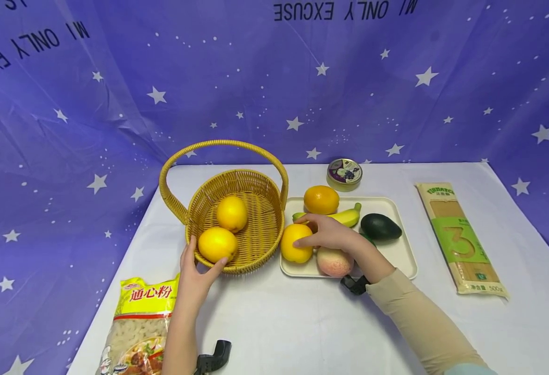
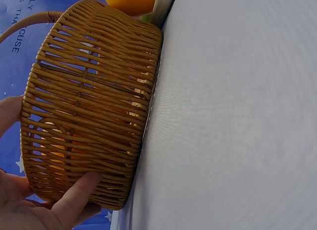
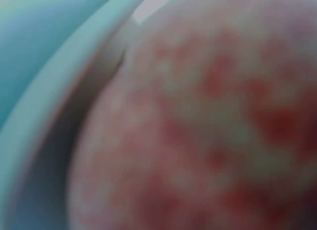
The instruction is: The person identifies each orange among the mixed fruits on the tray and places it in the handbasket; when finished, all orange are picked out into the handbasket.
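A wicker basket (image 1: pixel 258 237) with a tall arched handle holds two yellow-orange fruits, which look like oranges (image 1: pixel 232 214). My left hand (image 1: pixel 198 278) grips the basket's near left side at the rim; in the left wrist view its fingers (image 2: pixel 81 193) lie against the woven wall. At the left end of a cream tray (image 1: pixel 401 263), my right hand (image 1: pixel 333 234) holds another such orange (image 1: pixel 297 250) between thumb and fingers. Under that hand sits a peach (image 1: pixel 335 262), whose blurred, red-speckled skin (image 3: pixel 213 121) fills the right wrist view.
Also on the tray are a deeper orange fruit (image 1: pixel 321 200), a banana (image 1: pixel 348 216) and a dark green avocado (image 1: pixel 381 227). A round tin (image 1: pixel 345 174) stands behind it. Pasta packs lie at the right (image 1: pixel 462 239) and front left (image 1: pixel 138 328). A starry blue cloth (image 1: pixel 256 78) hangs behind.
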A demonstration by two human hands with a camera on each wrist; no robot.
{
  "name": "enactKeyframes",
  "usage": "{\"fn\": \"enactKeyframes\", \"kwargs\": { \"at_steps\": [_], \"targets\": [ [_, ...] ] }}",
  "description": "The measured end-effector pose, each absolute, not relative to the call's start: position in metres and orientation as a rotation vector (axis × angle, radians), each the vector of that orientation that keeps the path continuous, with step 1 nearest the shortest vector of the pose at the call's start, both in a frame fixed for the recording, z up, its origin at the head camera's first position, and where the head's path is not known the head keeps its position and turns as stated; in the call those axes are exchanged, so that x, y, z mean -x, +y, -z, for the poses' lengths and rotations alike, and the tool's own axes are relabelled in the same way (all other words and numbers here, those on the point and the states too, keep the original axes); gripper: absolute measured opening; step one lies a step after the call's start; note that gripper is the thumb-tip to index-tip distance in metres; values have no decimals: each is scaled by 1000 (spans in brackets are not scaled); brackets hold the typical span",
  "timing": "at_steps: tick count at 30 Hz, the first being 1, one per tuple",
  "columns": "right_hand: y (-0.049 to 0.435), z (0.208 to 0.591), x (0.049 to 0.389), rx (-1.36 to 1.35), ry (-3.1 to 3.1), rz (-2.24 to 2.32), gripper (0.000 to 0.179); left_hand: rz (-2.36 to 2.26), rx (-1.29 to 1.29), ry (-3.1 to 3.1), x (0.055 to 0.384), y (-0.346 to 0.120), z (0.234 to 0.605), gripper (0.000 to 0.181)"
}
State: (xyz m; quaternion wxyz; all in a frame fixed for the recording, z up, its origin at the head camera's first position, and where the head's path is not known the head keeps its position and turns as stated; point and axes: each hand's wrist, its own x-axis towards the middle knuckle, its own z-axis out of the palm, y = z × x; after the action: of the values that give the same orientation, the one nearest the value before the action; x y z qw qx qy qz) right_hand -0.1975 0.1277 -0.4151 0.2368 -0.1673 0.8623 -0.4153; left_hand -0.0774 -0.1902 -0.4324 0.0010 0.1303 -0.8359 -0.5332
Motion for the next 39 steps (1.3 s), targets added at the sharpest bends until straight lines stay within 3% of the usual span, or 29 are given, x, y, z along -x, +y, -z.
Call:
{"fn": "enactKeyframes", "kwargs": {
  "at_steps": [22,39],
  "targets": [
    [141,366,192,469,2373,1297,66,1696,-396,-2606,78,-191,432,103],
    [80,368,198,621,2151,1504,55,1679,-407,-2625,77,-191,432,102]
  ]
}}
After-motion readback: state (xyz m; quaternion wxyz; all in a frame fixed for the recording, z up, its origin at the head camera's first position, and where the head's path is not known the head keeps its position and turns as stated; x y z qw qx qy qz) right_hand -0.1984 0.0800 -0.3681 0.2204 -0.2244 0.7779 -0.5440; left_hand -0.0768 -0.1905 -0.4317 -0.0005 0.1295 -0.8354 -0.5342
